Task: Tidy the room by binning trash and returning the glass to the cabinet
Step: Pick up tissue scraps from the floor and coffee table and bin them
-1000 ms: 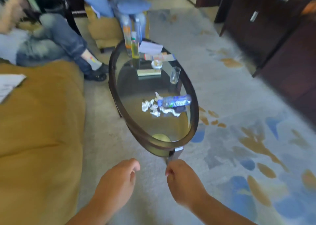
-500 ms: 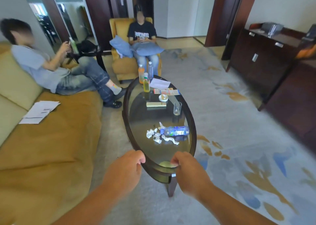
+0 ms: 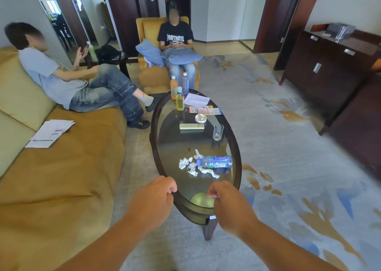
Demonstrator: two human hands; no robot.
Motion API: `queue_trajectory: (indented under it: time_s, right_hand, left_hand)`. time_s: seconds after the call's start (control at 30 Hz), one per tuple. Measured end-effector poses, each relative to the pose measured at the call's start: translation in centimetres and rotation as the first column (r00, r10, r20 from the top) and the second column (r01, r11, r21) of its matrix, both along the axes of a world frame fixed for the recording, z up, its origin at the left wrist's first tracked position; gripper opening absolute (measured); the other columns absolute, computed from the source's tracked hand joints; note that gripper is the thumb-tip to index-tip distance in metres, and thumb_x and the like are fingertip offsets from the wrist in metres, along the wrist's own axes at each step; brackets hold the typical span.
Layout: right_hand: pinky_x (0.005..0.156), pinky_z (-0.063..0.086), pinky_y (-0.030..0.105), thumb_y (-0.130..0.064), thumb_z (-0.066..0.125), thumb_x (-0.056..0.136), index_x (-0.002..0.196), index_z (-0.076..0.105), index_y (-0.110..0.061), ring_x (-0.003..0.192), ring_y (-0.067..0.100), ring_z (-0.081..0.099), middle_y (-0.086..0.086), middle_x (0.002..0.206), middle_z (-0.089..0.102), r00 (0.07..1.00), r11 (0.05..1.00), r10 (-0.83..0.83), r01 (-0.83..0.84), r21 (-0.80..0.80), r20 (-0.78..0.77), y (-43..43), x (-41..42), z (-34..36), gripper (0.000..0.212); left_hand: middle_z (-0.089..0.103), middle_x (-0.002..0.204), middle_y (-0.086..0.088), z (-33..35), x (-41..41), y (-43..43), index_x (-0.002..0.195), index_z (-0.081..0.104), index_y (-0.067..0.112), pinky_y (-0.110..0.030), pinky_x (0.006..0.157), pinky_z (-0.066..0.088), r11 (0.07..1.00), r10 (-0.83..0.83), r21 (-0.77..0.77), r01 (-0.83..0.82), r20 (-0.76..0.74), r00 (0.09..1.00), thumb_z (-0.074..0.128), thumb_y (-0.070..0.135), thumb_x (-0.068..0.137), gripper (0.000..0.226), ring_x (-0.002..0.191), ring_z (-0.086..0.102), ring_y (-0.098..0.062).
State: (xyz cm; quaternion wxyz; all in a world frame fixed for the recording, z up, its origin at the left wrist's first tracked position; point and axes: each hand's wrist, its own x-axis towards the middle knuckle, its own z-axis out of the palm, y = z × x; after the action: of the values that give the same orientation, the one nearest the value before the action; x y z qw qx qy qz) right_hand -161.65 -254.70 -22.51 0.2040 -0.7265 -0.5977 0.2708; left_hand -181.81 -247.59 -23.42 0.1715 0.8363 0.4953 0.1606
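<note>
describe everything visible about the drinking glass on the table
The drinking glass is a clear, straight-sided tumbler, a little wider at the rim, and looks empty. It stands upright on the glass top of the oval coffee table, near its right rim, beyond the blue-labelled bottle lying on its side. Only the table touches it.

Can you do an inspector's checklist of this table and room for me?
Surface: oval glass table, dark rim.
Job's things: glass upright; blue bottle lying on its side; crumpled wrappers beside it.
Clutter: three upright bottles, leaflets, white dish, flat box.
Grips: left hand and right hand curled, holding nothing, at the table's near end.
Cables: nothing seen.
Surroundings: sofa with papers, two seated people, dark cabinet, patterned carpet.
</note>
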Motion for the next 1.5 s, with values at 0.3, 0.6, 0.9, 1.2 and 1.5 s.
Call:
queue_trajectory:
  time_s: [0.3, 0.6, 0.9, 1.2, 1.5]
  right_hand:
    - [0.083, 0.046, 0.023, 0.003, 0.035, 0.086, 0.101, 0.054, -0.030, 0.099, 0.010, 0.053, -0.009, 0.110, 0.053, 0.996, 0.992, -0.094, 0.094, -0.080, 0.003, 5.8, 0.9, -1.0, 0.041]
    - [0.079, 0.049, 0.023, 0.004, 0.037, 0.085, 0.104, 0.056, -0.030, 0.093, 0.008, 0.056, -0.009, 0.108, 0.056, 0.991, 0.986, -0.134, 0.134, -0.096, 0.003, 10.5, 1.6, -1.8, 0.043]
    - [0.084, 0.046, 0.023, 0.003, 0.036, 0.087, 0.106, 0.057, -0.028, 0.098, 0.009, 0.054, -0.008, 0.113, 0.056, 0.995, 0.986, -0.096, 0.092, -0.142, -0.025, 14.1, 6.1, -3.9, 0.041]
    - [0.075, 0.048, 0.030, 0.002, 0.038, 0.086, 0.087, 0.046, -0.032, 0.086, 0.017, 0.057, -0.005, 0.103, 0.055, 0.999, 0.981, 0.034, -0.038, -0.190, -0.026, 20.3, 14.0, -5.9, 0.035]
    - [0.065, 0.041, 0.018, 0.004, 0.038, 0.088, 0.088, 0.046, -0.030, 0.081, 0.013, 0.053, -0.006, 0.098, 0.049, 0.992, 0.964, 0.109, -0.121, -0.239, -0.060, 24.9, 17.5, -8.1, 0.034]
  left_hand:
    - [0.057, 0.091, 0.014, -0.9, 1.2, 7.1, 0.094, 0.059, 0.027, -0.034, 0.074, 0.050, 0.998, -0.047, -0.048, 0.049, 0.034, 0.998, 0.042, 0.009, 0.087, 0.026, 0.083, 0.059, -0.010]
    - [0.053, 0.090, 0.014, -1.8, 2.4, 12.5, 0.095, 0.058, 0.025, -0.035, 0.072, 0.049, 0.992, -0.082, -0.096, 0.084, 0.025, 0.996, 0.044, 0.007, 0.085, 0.025, 0.081, 0.058, -0.014]
    - [0.053, 0.091, 0.015, -3.7, 6.7, 15.5, 0.096, 0.059, 0.025, -0.029, 0.071, 0.049, 0.985, -0.032, -0.172, 0.025, -0.040, 0.999, 0.044, 0.008, 0.085, 0.025, 0.081, 0.058, -0.012]
    - [0.054, 0.095, 0.015, -4.8, 14.1, 19.2, 0.100, 0.057, 0.029, -0.029, 0.077, 0.050, 0.962, 0.088, -0.244, -0.126, -0.162, 0.983, 0.039, 0.014, 0.093, 0.024, 0.082, 0.057, -0.010]
    - [0.057, 0.101, 0.010, -6.3, 17.3, 22.3, 0.108, 0.053, 0.029, -0.011, 0.073, 0.047, 0.913, 0.171, -0.331, -0.238, -0.219, 0.961, 0.045, 0.022, 0.097, 0.015, 0.083, 0.059, -0.009]
